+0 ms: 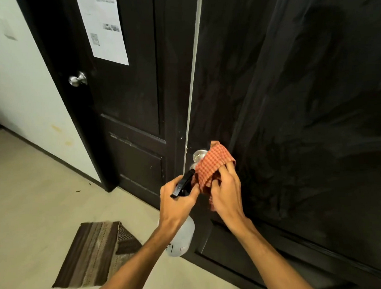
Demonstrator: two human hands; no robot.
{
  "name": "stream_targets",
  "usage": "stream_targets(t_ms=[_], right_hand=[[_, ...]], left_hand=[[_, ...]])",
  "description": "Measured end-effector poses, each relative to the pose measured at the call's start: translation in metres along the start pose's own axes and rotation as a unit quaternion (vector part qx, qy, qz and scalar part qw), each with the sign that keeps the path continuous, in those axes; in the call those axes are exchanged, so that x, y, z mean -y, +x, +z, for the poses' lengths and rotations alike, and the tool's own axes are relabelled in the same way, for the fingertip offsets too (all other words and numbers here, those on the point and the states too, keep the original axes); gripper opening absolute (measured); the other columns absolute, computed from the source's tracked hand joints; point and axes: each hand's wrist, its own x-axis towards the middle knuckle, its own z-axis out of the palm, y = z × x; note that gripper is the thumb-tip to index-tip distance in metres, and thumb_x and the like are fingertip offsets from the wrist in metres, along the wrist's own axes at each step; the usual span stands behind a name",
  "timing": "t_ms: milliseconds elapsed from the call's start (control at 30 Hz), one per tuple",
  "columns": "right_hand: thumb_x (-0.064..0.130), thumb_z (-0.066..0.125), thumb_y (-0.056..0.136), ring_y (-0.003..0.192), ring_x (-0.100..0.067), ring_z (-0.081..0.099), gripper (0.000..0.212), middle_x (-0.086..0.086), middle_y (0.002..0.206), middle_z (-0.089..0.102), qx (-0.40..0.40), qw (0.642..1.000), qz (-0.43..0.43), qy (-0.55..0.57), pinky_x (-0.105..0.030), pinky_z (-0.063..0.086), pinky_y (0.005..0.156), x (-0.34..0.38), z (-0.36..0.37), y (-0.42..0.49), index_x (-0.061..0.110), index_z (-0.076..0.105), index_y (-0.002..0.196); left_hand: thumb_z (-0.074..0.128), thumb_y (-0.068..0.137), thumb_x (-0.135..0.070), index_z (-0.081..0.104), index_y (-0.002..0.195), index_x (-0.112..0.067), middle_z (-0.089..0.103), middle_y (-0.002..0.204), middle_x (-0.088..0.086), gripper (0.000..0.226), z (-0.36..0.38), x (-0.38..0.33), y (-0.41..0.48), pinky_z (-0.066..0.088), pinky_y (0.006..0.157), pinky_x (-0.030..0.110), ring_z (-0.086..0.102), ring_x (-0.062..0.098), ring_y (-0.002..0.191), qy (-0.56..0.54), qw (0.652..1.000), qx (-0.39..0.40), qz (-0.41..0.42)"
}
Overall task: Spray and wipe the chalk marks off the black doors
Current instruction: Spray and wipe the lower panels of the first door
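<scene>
Bunching our orange checked cloth [212,163] beside the round silver doorknob [198,154].
Our left hand [176,201] grips the black-triggered translucent spray bottle [184,234], parked low; our right hand [226,193] pinches the cloth into a pad for the smeared black door [304,117].

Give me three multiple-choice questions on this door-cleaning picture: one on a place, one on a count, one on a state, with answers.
1. Where does the paper sheet hang? A on the left door, B on the right door, C on the wall.
2. How many door knobs show? A one, B two, C three.
3. What is the left hand doing? A hanging idle, B gripping the spray bottle, C turning a knob.
Answers: 1 A, it sits above the left door's knob. 2 B, one per door, the second beside the checked cloth. 3 B, its fingers curl round the bottle's neck.
</scene>
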Motion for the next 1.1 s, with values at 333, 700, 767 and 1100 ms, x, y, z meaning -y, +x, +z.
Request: stream_targets(t_ms=[333,700,767,1100], right_hand=[[-0.008,0.052,0.092,0.147,-0.019,0.034,0.060,-0.003,0.157,0.042,0.017,1.000,0.025,0.008,-0.020,0.019,0.121,0.006,0.001,0.012,0.011,0.050,0.149],[0.022,0.034,0.091,0.134,-0.026,0.042,0.053,-0.011,0.141,0.046,-0.052,0.996,0.054,-0.055,-0.036,0.035,0.118,0.021,0.029,0.011,0.008,0.059,0.136],[0.021,0.038,0.088,0.126,-0.030,0.044,0.046,-0.010,0.133,0.050,-0.046,0.981,0.009,-0.187,-0.044,0.044,0.107,0.044,0.038,0.026,0.011,0.066,0.124],[0.025,0.037,0.088,0.121,-0.028,0.048,0.043,-0.008,0.133,0.051,-0.064,0.960,0.033,-0.270,-0.043,0.048,0.099,0.065,0.057,0.034,0.019,0.072,0.113]], left_hand=[[0.082,0.074,-0.058,0.070,0.125,-0.021,0.069,0.121,0.002,0.064,-0.010,-0.005,0.011,0.058,0.092,0.023,0.069,0.011,0.108,0.033,0.997,-0.043,-0.055],[0.078,0.070,-0.074,0.069,0.120,-0.031,0.067,0.118,0.004,0.067,-0.040,0.006,0.052,0.063,0.086,0.059,0.069,0.024,0.108,0.006,0.999,0.010,-0.048],[0.079,0.070,-0.072,0.070,0.122,-0.027,0.069,0.116,0.004,0.070,-0.051,0.010,0.061,0.064,0.085,0.057,0.070,0.023,0.107,0.005,0.999,0.021,-0.044],[0.083,0.079,-0.055,0.070,0.119,-0.030,0.069,0.115,-0.002,0.049,-0.085,0.011,0.091,0.062,0.094,0.048,0.069,0.009,0.105,-0.003,0.992,0.124,-0.039]])
